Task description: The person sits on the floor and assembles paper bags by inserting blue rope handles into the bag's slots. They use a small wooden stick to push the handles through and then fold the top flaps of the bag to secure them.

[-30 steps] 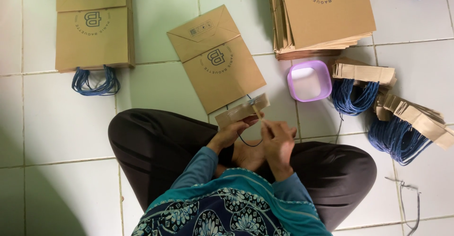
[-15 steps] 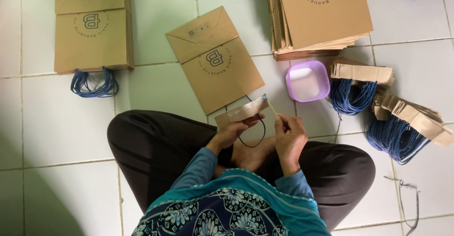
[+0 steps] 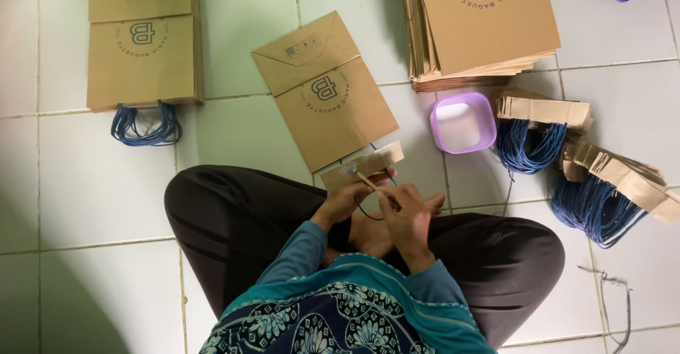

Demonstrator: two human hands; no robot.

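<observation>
A flat brown paper bag with blue cord handles (image 3: 142, 49) is lying on the white tiled floor (image 3: 92, 184). The left hand (image 3: 345, 201) is gripping a brown cardboard strip (image 3: 363, 166); the right hand (image 3: 407, 216) is pinching a thin wooden stick (image 3: 370, 181) against it. A lilac plastic tub (image 3: 463, 122) is sitting nearby.

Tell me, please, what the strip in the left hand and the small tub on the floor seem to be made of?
Strip: brown kraft paper or thin card, matte, same colour as the bags. Small tub: likely plastic, translucent purple walls with a smooth, slightly glossy rim.
</observation>
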